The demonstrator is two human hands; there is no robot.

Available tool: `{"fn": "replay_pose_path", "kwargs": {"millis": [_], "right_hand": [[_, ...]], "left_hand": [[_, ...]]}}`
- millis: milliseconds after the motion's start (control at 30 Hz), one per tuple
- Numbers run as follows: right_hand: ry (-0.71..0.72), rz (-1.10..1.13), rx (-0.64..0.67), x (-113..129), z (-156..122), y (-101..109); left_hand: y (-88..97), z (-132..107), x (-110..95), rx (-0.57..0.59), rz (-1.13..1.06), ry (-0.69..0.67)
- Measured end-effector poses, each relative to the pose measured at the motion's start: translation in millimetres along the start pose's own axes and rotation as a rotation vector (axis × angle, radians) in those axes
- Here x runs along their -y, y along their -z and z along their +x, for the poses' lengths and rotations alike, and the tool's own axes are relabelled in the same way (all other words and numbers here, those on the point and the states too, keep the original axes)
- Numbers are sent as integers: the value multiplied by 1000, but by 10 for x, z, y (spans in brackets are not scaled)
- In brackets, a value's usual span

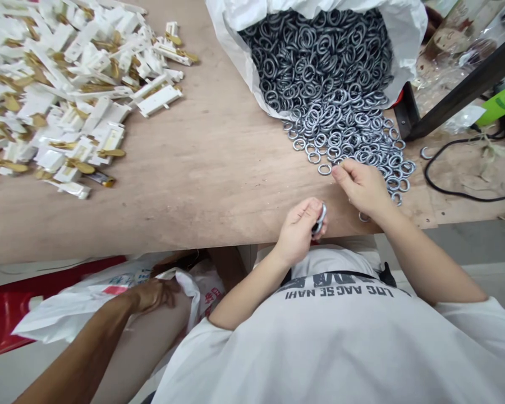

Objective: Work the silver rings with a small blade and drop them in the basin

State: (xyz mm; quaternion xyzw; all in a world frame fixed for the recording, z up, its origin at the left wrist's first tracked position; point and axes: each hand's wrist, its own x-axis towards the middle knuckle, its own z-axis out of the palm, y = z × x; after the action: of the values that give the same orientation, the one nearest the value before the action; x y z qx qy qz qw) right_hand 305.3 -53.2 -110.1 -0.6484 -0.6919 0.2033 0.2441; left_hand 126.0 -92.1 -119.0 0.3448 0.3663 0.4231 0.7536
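Note:
My left hand (298, 230) is closed around metal rings (320, 220), held just above the table's front edge. How many rings it holds is hidden by the fingers. My right hand (364, 188) is at the near side of a heap of loose grey metal rings (340, 126), with thumb and forefinger pinched together. A single ring (324, 169) lies right beside those fingertips; what is between them, if anything, is hidden. The heap spills out of a white sack (231, 50) lying on its side, its mouth turned toward me.
A wooden table (210, 151) carries a large pile of white plastic parts with brass-coloured pieces (79, 84) at left. A dark metal bar (463, 87), clear plastic and a black cable (450, 191) are at right. Another person's hand (151, 294) rests near a plastic bag below the table.

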Motion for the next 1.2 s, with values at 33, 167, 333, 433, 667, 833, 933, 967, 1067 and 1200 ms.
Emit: {"fn": "replay_pose_path", "kwargs": {"millis": [33,167,333,433,667,833,933,967,1067,1200], "right_hand": [[7,-101,-5,-19,80,-20],[33,-401,64,39,308,-65],[42,95,60,245,200,2],[-54,696,112,428,-72,-26],[-147,890,7,492,-355,-155],[167,312,-15,309,-323,-1],[316,92,-19,315,-377,35],[334,68,-21,329,-397,35],[342,38,-21,362,-438,29],[281,59,48,296,-401,48]], "left_hand": [[26,0,-20,-20,-19,5],[172,61,-128,-103,-87,4],[226,105,-166,-177,-165,34],[135,101,-70,-205,-101,0],[-26,68,50,-126,15,-50],[-46,58,-44,-106,-77,65],[-65,53,-60,-161,-107,96],[-70,51,-58,-169,-114,102],[-73,46,-47,-156,-118,121],[-65,23,-27,-83,-112,127]]}}
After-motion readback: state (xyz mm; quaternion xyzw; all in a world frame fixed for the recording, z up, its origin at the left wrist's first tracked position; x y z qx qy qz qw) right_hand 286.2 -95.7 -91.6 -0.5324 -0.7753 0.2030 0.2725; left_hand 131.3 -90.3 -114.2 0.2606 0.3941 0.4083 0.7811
